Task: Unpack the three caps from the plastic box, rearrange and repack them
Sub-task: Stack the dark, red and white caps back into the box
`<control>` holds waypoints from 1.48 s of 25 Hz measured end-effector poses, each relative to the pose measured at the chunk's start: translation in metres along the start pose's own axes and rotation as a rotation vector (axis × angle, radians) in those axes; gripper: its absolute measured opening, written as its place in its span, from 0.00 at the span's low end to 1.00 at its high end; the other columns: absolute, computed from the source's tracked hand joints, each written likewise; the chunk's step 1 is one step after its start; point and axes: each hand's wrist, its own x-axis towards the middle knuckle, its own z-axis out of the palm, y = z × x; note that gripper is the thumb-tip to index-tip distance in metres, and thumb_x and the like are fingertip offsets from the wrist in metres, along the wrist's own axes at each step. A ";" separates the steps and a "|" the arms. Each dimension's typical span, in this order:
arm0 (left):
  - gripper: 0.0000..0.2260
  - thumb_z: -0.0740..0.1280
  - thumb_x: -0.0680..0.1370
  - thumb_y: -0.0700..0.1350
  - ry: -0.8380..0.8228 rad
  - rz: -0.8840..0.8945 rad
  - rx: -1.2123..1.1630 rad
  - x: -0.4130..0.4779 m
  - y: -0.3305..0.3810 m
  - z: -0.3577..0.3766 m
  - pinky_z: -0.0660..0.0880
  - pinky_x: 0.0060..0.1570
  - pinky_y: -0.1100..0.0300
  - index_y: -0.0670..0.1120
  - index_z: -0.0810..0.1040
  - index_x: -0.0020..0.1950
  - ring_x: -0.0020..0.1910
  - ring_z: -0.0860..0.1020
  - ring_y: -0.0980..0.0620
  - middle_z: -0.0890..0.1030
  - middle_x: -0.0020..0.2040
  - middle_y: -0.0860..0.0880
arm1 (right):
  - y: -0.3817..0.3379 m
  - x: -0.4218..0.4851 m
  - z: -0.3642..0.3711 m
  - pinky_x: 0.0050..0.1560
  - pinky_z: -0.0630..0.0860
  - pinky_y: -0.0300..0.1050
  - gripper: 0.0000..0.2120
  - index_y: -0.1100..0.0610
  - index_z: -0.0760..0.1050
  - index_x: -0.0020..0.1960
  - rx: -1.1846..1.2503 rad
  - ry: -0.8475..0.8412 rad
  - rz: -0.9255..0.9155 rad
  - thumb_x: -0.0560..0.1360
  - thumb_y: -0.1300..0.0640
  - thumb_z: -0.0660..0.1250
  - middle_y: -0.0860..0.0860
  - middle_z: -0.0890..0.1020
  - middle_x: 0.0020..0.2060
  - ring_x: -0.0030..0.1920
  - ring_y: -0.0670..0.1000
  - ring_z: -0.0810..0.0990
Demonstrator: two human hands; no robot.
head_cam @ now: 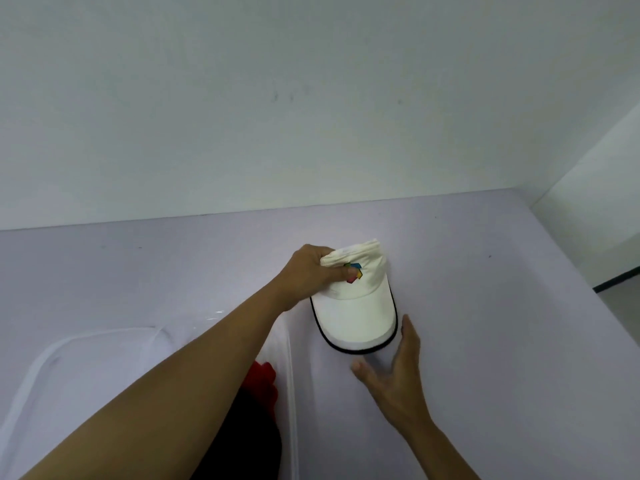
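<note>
One translucent plastic box [290, 393] occupies the lower left of the table [485, 306]. Its near end is cut off by the frame edge, and its pale walls are hard to separate from the lavender surface. Inside the box, a fold of the red cap [265, 379] lies against the right wall, with the black cap [249, 441] just below it. The left forearm crosses over both, so neither shape can be made out.

The left hand [308, 271] grips the crumpled crown of the white cap [356, 313], with the fingers curled into the fabric and the thumb partly covering a multicolour logo [356, 273]. The white cap is outside the box, just to its right, with its dark-edged brim pointing toward the person. Whether the brim rests on the table or hangs just above it cannot be told.

The right hand [398, 365] is released, with straight fingers at the brim's right edge and the thumb spread beneath the brim. Contact between the fingers and the brim cannot be confirmed.

A plain wall [311, 98] stands behind the table.
</note>
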 end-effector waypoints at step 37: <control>0.13 0.67 0.70 0.58 0.128 0.539 0.583 -0.195 -0.005 -0.142 0.73 0.44 0.58 0.51 0.84 0.44 0.49 0.74 0.50 0.85 0.40 0.51 | -0.158 -0.110 0.080 0.71 0.64 0.49 0.50 0.45 0.47 0.72 -0.501 -0.687 -0.387 0.61 0.39 0.75 0.44 0.58 0.69 0.69 0.46 0.59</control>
